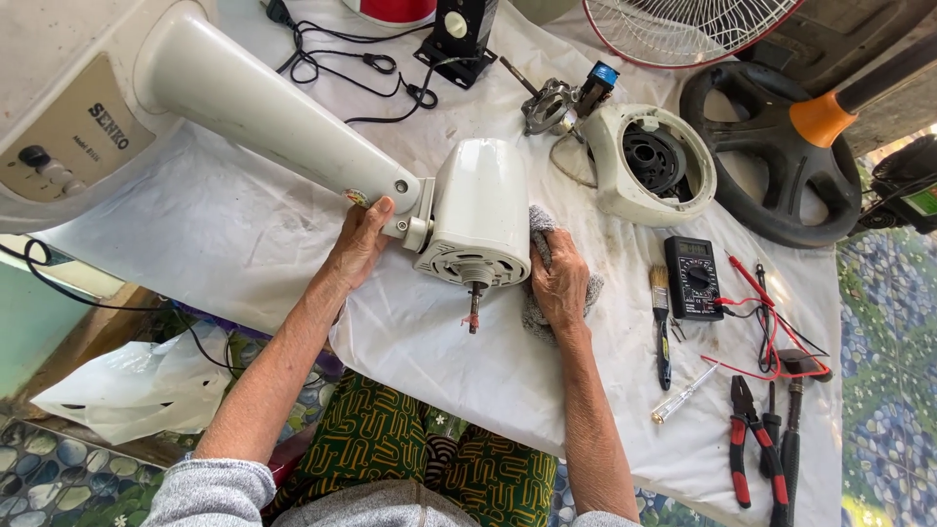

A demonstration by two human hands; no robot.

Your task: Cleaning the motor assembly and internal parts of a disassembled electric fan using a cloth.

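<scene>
- The left hand [359, 239] is partly closed, with its fingers curled round the neck joint where the white stand [264, 112] meets the motor housing [481, 210]; the thumb lies along the joint's underside.
- The right hand [559, 283] is closed loosely over a grey rag [539, 222] and presses it against the housing's right side; the fingers bend over the cloth, and part of the rag shows below and beside the palm.
- The motor housing is a white, rounded box, glossy and clean on top, lying on its side near the middle of the white sheet [439, 361] that covers the table.
- Its front face points toward the person: a ribbed round collar with a thin metal shaft [474, 304] sticking out, reddish at the tip.
- The stand runs from the housing up to the left, widening toward a cream base with a control panel [73, 132].
- To the right on the sheet lie a second white housing shell [649, 161], a black multimeter [692, 277] with red leads, a small brush [661, 322], a screwdriver [685, 393] and red-handled pliers [753, 454].
- A black steering wheel [771, 146] sits at the sheet's far right edge.
</scene>
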